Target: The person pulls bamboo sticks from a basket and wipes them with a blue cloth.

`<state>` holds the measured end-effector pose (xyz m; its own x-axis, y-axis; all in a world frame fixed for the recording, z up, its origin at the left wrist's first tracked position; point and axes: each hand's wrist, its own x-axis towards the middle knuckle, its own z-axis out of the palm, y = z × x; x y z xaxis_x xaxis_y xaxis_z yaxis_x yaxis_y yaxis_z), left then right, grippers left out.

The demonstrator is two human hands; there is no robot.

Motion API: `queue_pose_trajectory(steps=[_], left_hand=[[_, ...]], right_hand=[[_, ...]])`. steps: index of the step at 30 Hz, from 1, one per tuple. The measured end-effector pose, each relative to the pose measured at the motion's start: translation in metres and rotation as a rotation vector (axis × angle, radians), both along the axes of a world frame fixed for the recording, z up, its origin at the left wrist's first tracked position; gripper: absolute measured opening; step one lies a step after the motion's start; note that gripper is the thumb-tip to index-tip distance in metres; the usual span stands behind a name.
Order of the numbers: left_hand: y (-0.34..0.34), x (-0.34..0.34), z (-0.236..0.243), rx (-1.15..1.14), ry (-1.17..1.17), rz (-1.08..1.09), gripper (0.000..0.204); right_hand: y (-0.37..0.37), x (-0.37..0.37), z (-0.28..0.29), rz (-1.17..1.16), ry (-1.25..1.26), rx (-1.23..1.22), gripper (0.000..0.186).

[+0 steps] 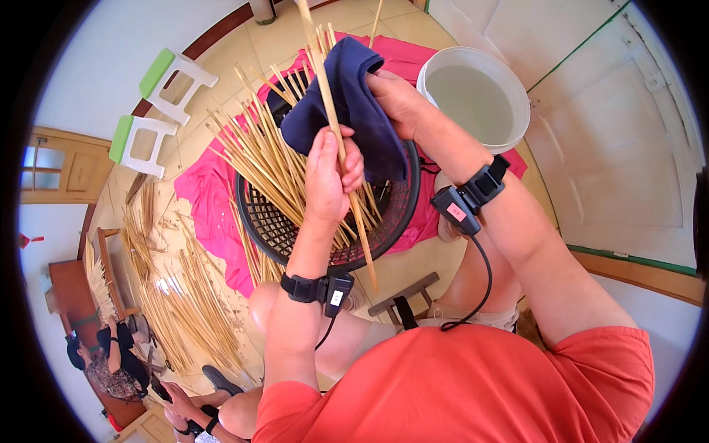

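Note:
A long tan stick (325,85) slants up in front of me, and my left hand (334,173) is closed around it near the middle. My right hand (397,102) grips a folded navy cloth (347,88) that hangs beside and partly behind the stick; whether the cloth wraps around it, I cannot tell. Below both hands stands a black plastic lattice basket (399,214), with a bundle of similar sticks (258,159) leaning out of it to the left. The right fingertips are partly hidden by the cloth.
A pink cloth (210,214) lies under the basket. A white bucket of cloudy liquid (473,100) stands to its right. More sticks (192,303) are spread on the floor at left. Two green-topped stools (173,81) stand at the far left; other people (111,369) sit at lower left.

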<state>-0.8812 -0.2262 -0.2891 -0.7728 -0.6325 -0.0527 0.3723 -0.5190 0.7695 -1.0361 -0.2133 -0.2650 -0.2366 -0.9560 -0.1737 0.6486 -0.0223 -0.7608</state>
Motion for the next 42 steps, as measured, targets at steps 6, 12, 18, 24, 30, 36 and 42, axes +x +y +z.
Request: queue_pose_trajectory(steps=[6, 12, 18, 24, 30, 36, 42], left_hand=[[-0.030, 0.017, 0.007, 0.007, 0.094, 0.128, 0.024], [-0.056, 0.024, 0.007, 0.082, 0.203, 0.259, 0.025], [-0.067, 0.031, -0.002, 0.075, 0.238, 0.331, 0.022], [-0.063, 0.027, 0.003, 0.071, 0.119, 0.383, 0.015], [-0.065, 0.029, 0.004, 0.014, 0.078, 0.416, 0.018], [-0.059, 0.030, 0.013, -0.033, -0.099, 0.433, 0.023], [-0.060, 0.031, 0.012, -0.124, -0.077, 0.372, 0.026]], right_hand=[[-0.003, 0.004, -0.008, 0.013, 0.104, 0.111, 0.026], [0.001, 0.017, -0.012, 0.146, 0.192, 0.190, 0.028], [0.004, 0.040, -0.028, 0.335, 0.252, 0.254, 0.029], [0.006, 0.045, -0.037, 0.424, 0.295, 0.270, 0.031], [0.009, 0.051, -0.034, 0.459, 0.268, 0.248, 0.030], [0.009, 0.052, -0.033, 0.490, 0.227, 0.198, 0.029], [0.008, 0.050, -0.037, 0.502, 0.250, 0.147, 0.027]])
